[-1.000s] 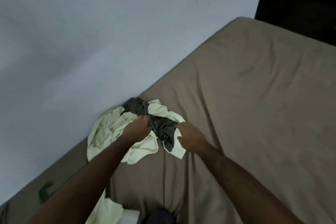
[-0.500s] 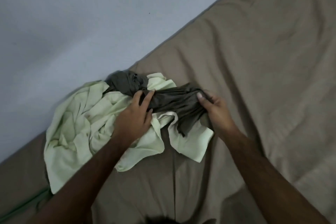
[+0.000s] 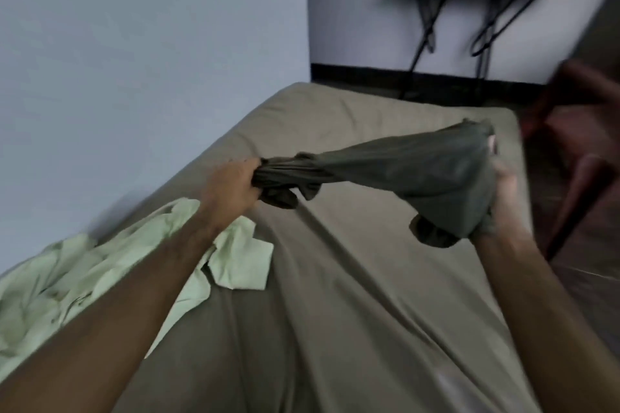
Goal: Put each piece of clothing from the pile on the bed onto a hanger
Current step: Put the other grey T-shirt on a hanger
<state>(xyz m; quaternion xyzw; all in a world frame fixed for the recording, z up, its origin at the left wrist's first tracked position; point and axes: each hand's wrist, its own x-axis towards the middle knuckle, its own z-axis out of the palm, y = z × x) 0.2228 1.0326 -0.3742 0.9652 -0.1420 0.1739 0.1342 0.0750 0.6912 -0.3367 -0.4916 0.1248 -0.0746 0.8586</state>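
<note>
Your left hand (image 3: 235,183) and right hand (image 3: 503,191) each grip an end of the dark shirt (image 3: 412,171), stretched between them above the bed (image 3: 352,278).

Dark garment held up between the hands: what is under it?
Under the dark garment only bare bed sheet shows; the light green clothing lies aside, left. No hanger is visible.

Dim, flat indoor light; motion-blurred right edge.
</note>
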